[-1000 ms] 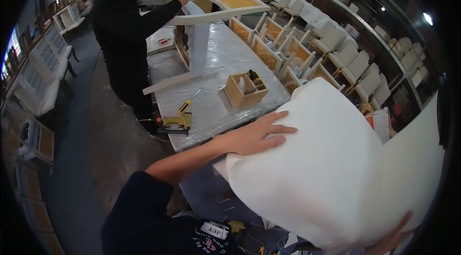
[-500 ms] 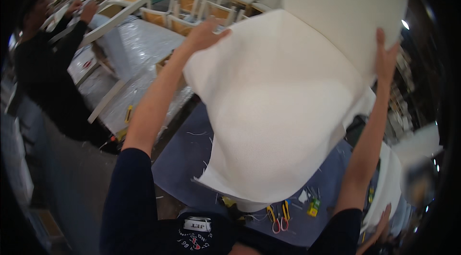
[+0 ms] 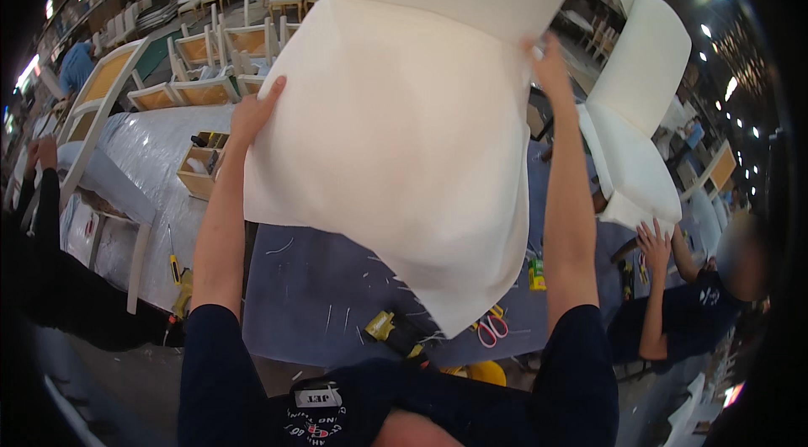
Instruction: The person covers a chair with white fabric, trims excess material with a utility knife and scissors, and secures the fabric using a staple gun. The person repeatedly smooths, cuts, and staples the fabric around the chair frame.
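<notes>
I hold a large white upholstered chair piece (image 3: 404,127) raised in front of me, its padded seat facing the camera and its back rising out of the top edge. My left hand (image 3: 257,110) grips its left edge with fingers spread on the fabric. My right hand (image 3: 547,68) grips its right edge. The piece hangs above a blue-grey worktable (image 3: 328,304) and hides much of it.
A yellow tool (image 3: 383,327), red-handled scissors (image 3: 491,327) and a small yellow-green box (image 3: 536,273) lie on the worktable. A wooden box (image 3: 200,167) sits on a wrapped table (image 3: 160,161) at left. A person at right touches a white chair (image 3: 631,127). Chair frames (image 3: 202,68) stand behind.
I have turned with the white chair piece, and my arms have shifted with it. The camera now faces the blue-grey table, and a seated person with another white chair has come into view at right.
</notes>
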`<state>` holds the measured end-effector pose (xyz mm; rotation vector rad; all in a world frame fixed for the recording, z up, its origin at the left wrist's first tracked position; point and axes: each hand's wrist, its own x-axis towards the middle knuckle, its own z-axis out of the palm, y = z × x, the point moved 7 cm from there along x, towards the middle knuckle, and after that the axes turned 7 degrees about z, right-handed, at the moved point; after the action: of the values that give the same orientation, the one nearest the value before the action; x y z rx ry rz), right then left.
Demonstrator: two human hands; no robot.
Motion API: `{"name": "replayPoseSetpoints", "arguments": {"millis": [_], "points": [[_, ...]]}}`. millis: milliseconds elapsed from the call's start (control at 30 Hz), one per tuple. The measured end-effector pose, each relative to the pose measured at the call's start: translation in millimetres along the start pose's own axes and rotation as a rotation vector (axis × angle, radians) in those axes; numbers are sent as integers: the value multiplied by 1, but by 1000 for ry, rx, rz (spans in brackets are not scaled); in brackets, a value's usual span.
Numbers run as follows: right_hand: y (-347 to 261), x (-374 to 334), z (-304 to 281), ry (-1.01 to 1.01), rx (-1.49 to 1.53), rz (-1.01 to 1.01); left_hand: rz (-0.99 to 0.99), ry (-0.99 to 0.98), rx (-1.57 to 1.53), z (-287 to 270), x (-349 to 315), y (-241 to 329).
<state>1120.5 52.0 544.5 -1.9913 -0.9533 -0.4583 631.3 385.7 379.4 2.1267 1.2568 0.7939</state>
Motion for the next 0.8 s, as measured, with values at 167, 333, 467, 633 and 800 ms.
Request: {"name": "replayPoseSetpoints", "arguments": {"millis": [167, 333, 467, 633, 800], "points": [[0, -99, 52, -60, 15, 6, 2, 77, 204, -21, -21, 17], [30, -74, 37, -261, -182, 363, 29, -1, 130, -9, -81, 72], [27, -67, 50, -292, -312, 476, 151, 188, -5, -1, -84, 70], [48, -101, 47, -324, -339, 453, 127, 16, -35, 13, -38, 63], [58, -121, 54, -346, -339, 498, 85, 0, 100, 12, 7, 46]]}}
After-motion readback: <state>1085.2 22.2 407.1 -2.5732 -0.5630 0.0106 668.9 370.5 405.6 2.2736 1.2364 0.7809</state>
